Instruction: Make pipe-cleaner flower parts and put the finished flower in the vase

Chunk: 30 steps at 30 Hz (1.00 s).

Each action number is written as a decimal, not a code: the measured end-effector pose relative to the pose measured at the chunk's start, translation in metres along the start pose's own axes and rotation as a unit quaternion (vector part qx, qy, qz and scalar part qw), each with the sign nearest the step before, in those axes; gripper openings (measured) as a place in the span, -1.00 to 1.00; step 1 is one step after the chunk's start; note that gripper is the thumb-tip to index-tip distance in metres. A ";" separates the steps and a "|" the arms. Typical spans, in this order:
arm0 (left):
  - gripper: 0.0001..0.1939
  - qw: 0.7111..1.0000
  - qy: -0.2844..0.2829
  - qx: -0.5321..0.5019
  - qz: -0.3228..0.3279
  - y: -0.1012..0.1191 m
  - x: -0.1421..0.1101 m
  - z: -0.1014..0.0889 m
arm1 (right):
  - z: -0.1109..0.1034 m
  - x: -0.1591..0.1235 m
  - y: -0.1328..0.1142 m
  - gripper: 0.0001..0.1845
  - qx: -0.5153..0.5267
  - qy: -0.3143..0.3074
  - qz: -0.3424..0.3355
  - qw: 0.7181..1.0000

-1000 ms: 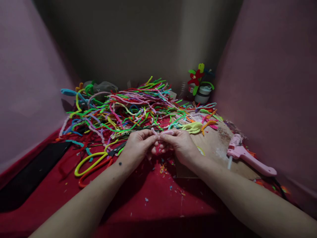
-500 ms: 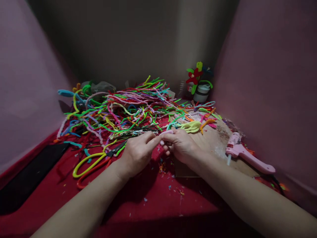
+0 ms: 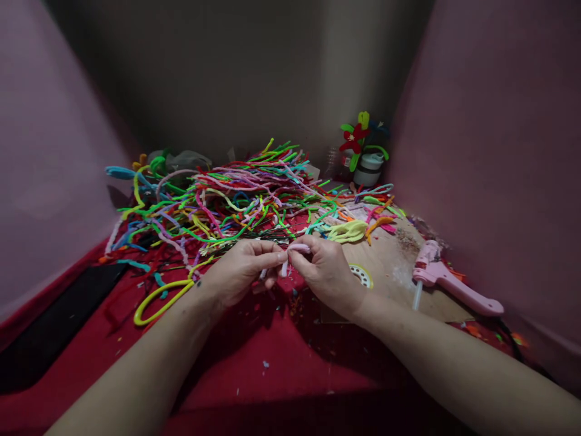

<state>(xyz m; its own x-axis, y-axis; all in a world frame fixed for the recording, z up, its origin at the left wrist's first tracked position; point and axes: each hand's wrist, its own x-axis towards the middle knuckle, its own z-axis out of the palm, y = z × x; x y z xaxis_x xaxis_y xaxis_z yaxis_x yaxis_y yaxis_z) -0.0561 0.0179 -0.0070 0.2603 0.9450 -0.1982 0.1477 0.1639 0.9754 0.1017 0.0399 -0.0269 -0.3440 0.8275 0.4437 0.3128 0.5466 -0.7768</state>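
Note:
Between both hands is a pale pink pipe cleaner [image 3: 299, 247], bent in a curve with a short end hanging down. My left hand [image 3: 247, 266] pinches it between thumb and forefinger. My right hand [image 3: 324, 272] is closed on its other side, thumb and fingertips meeting close to the left ones. Just behind the hands lies a big tangled heap of coloured pipe cleaners [image 3: 245, 181], with a bundle of dark thin stems at its front. Scissors with a yellow handle loop [image 3: 140, 312] lie beside my left forearm, partly covered by it.
A pink glue gun [image 3: 454, 287] rests on a cardboard sheet [image 3: 385, 266] at right, near a yellow-rimmed roll [image 3: 363, 275]. A dark flat slab [image 3: 63, 315] lies at left. Behind stand a lidded jar [image 3: 368, 169] and a red pipe-cleaner flower [image 3: 354, 139]. Scraps dot the red cloth [image 3: 254, 375].
Both hands have turned and shifted slightly, so more of the pink pipe cleaner shows, including a hanging end. The left forearm now covers more of the scissors; the yellow-rimmed roll has come into sight.

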 end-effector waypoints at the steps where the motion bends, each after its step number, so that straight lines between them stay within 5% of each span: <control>1: -0.71 0.998 0.021 0.046 0.023 0.000 0.000 0.002 | 0.000 0.000 0.001 -0.83 -0.006 0.003 -0.001 1.000; 3: -0.76 0.973 0.076 0.191 0.107 -0.002 0.000 0.005 | 0.001 0.001 0.002 -0.83 0.001 0.012 0.013 1.000; 6: -0.83 0.840 0.149 0.450 0.264 -0.009 0.001 0.005 | 0.002 0.005 0.005 -0.80 0.111 -0.008 0.109 0.988; 9: -0.80 0.687 0.160 0.620 0.343 -0.018 0.001 0.003 | 0.002 0.009 0.006 -0.85 0.305 -0.059 0.264 0.913; 11: -0.77 0.627 0.162 0.664 0.373 -0.020 0.001 0.003 | 0.002 0.011 0.007 -0.90 0.388 -0.068 0.326 0.859; 12: -0.76 0.620 0.168 0.665 0.381 -0.019 0.001 0.004 | 0.002 0.011 0.007 -0.92 0.405 -0.066 0.336 0.848; 14: -0.75 0.667 0.178 0.622 0.370 -0.015 0.002 0.004 | 0.002 0.011 0.008 -0.92 0.398 -0.061 0.318 0.858; 18: -0.68 0.893 0.139 0.363 0.228 -0.001 0.004 -0.002 | 0.003 0.009 0.011 -0.84 0.257 -0.040 0.185 0.948; 20: -0.64 0.958 0.073 0.242 0.137 0.003 0.004 -0.007 | 0.002 0.008 0.011 -0.81 0.150 -0.020 0.107 0.983; 24: -0.70 0.984 -0.030 0.162 0.068 0.004 0.004 -0.011 | 0.002 0.005 0.007 -0.81 0.022 -0.001 0.022 1.000; 30: -0.76 0.961 0.059 0.253 0.096 0.006 0.004 -0.003 | 0.003 0.008 0.008 -0.86 0.096 -0.021 0.090 0.991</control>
<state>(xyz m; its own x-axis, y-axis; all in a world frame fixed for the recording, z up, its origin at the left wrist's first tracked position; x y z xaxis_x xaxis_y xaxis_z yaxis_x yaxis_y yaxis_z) -0.0568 0.0234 -0.0019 0.2227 0.9746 0.0220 0.5608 -0.1465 0.8149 0.0991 0.0507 -0.0305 -0.3353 0.9012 0.2746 0.2001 0.3529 -0.9140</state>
